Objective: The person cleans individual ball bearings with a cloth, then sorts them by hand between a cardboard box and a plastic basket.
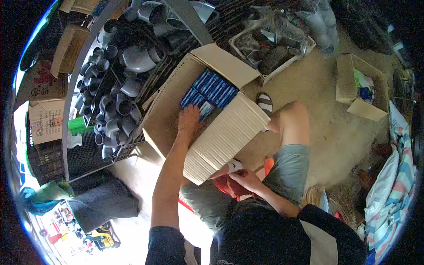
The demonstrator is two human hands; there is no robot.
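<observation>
A large open cardboard box (218,145) stands tilted in front of me, its flaps spread. Rows of small blue boxes (214,88) fill its far part. My left hand (190,118) reaches inside and touches the nearest of them; its fingertips are partly hidden, so I cannot tell whether it grips one. Low beside the box's near side, by my lap, my right hand (246,180) is closed on a red plastic bag (232,187).
Grey pipe fittings (115,106) crowd a rack on the left. A tray of wrapped parts (274,51) lies beyond the box. On the right are a smaller open carton (362,88), striped sacks (391,181) and a straw broom (342,205).
</observation>
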